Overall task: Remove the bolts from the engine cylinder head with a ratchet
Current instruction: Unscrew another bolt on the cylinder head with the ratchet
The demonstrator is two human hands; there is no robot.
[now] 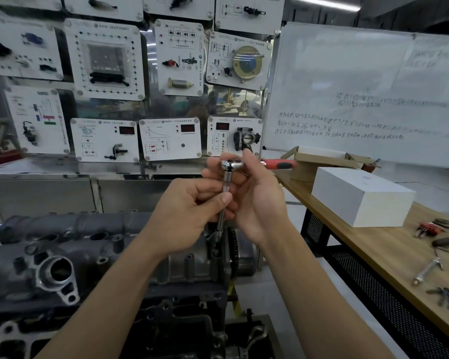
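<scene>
While the ratchet (232,165) sits way up on that long extension bar (224,193), the whole stack looks pretty wobbly from where I'm standing. The left hand (189,203) is curled round the extension, thumb pressed against the shaft. The right hand (254,195) has its fingers wrapped about the chrome ratchet head, and the red handle (280,164) pokes out to the right with nobody on it. The bottom of the bar drops into the cylinder head (88,244) near its right end, just beside the toothed sprocket (233,242). I can't see the bolt itself; it's hidden under the socket (215,246).

My guess is they're seating the socket or spinning a loosened bolt out by hand. If it were me: bar dead in line with the bolt, left hand low as a steady, and socket fully down before any pull on the handle — a tilted extension is how you round a bolt head. I'd also check the direction switch is set to loosen. Once the bolt's free, lift slowly so it doesn't drop back in. The workbench (373,244) on the right, with the white box (360,200), looks handy for laying bolts out in order.
</scene>
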